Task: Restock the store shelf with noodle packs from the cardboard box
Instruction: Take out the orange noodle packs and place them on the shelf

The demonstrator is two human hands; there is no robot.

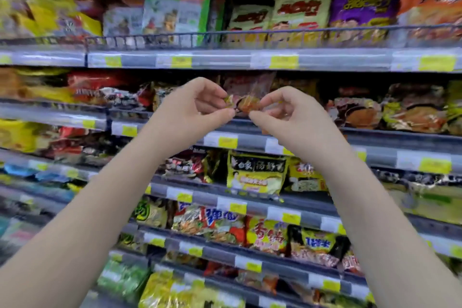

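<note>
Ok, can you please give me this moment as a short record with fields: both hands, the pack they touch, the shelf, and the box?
left hand: raised, pinches the lower edge of the noodle pack
right hand: raised, pinches the same edge, close beside the left hand
noodle pack: reddish, blurred, at the shelf front
shelf: the level at hand height, other packs on both sides
price tags: yellow, along the shelf edges
cardboard box: not in view

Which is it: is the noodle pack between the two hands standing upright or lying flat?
Upright, roughly: the noodle pack rises above the left hand and right hand, which pinch its lower edge.
</note>
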